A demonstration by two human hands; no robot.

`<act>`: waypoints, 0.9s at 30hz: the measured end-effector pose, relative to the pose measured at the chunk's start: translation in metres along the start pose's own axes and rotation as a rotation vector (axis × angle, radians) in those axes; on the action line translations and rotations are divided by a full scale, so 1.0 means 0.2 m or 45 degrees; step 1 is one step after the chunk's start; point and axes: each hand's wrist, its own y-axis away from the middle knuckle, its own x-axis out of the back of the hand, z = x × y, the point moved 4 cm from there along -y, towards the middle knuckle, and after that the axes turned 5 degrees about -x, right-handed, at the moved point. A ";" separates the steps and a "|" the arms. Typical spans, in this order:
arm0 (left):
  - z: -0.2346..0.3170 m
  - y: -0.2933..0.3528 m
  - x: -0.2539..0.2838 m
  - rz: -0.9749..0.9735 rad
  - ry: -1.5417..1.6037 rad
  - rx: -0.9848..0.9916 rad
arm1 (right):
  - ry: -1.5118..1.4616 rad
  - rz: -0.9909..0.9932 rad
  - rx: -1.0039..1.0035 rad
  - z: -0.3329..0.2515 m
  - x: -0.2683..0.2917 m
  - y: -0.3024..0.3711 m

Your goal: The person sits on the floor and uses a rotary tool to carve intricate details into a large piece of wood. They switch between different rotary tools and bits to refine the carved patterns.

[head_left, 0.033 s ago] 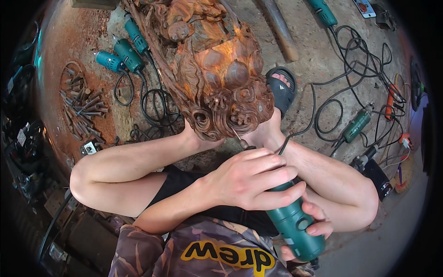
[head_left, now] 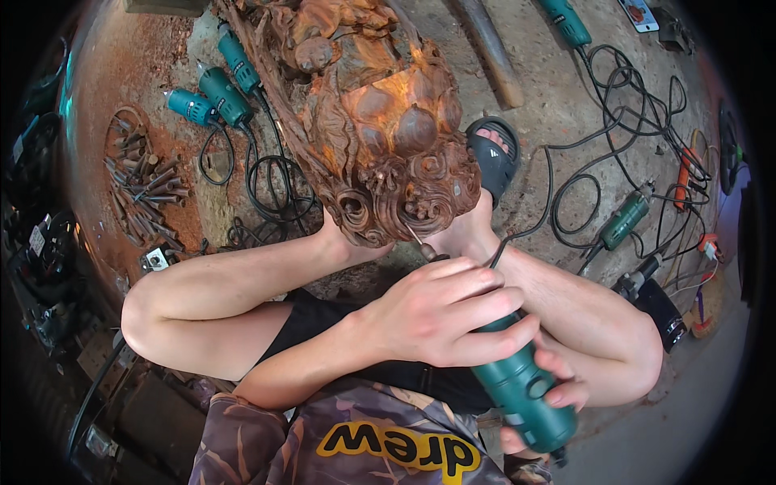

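Note:
Between my legs rests a brown carved wooden piece (head_left: 404, 137) with swirls and rounded bumps. My left hand (head_left: 444, 315) is closed around the front part of a green die grinder (head_left: 521, 396). The grinder slants toward the carving, and its thin bit (head_left: 415, 237) reaches the lower edge of the swirls. Whether the tip touches the wood is hard to tell. Around the grinder's rear body curl the fingers of my right hand (head_left: 562, 380); most of that hand is hidden behind the tool. A black cord runs off from the grinder to the right.
Several more green rotary tools (head_left: 225, 95) lie at the upper left, beside a heap of small bits or carving tools (head_left: 145, 182). Tangled black cords (head_left: 630, 89) and another green grinder (head_left: 626, 220) are on the right floor. A pipe-like bar (head_left: 489, 56) and a phone (head_left: 638, 14) lie farther off.
The rear end of the grinder has shifted slightly to the right, and both hands with it. The carving has stayed in place.

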 end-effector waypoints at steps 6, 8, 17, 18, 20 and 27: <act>-0.05 -0.06 -0.05 -0.030 0.010 0.178 | -0.128 0.059 -0.216 0.04 0.15 -0.05; -0.06 -0.06 -0.04 -0.028 0.003 0.188 | -0.120 0.053 -0.214 0.05 0.15 -0.07; -0.10 -0.05 -0.01 -0.017 0.024 0.202 | -0.087 0.050 -0.218 0.06 0.18 -0.18; -0.10 -0.05 -0.01 -0.006 0.022 0.204 | -0.080 0.044 -0.220 0.05 0.19 -0.19; -0.10 -0.05 -0.01 0.001 0.012 0.211 | -0.066 0.031 -0.233 0.04 0.19 -0.21; -0.07 -0.07 -0.06 0.070 -0.005 0.304 | 0.001 -0.031 -0.297 -0.06 0.22 -0.30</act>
